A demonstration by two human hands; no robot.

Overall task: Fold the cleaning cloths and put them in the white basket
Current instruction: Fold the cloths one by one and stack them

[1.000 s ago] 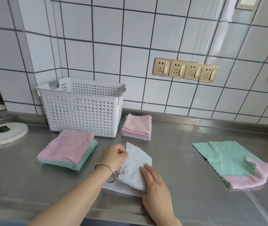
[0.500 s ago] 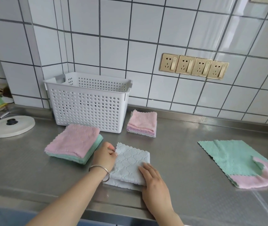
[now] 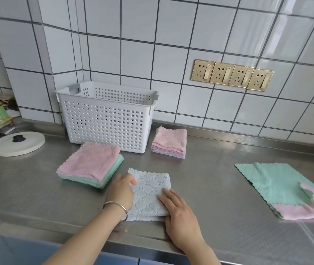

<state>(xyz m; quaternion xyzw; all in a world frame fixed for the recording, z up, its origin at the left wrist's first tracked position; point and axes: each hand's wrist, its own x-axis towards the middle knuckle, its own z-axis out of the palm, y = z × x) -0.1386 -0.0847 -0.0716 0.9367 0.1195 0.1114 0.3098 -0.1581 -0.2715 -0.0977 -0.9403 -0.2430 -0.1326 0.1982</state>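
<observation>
**Pale blue cloth folded under both hands, basket straight ahead**

The pale blue cloth (image 3: 150, 194) lies on the steel counter (image 3: 209, 188) directly between the hands, its long axis running from the counter's front edge toward the wall. The left hand (image 3: 120, 191) pinches the cloth's far left corner, thumb on top; the right hand (image 3: 179, 213) lies flat on the near right part, fingers straight, pressing it down. The white basket (image 3: 106, 115) stands beyond the cloth and slightly left, against the tiled wall, so the left hand is the nearer one for a lift into it. A pink-and-green folded stack (image 3: 91, 165) sits just left of the cloth, a smaller pink stack (image 3: 169, 142) just right of the basket, and an unfolded green and pink pair (image 3: 278, 186) lies well apart to the right.

A second ago the left hand held the cloth's flap raised in mid-fold; now that flap is laid flat and the cloth is a neat rectangle.
</observation>
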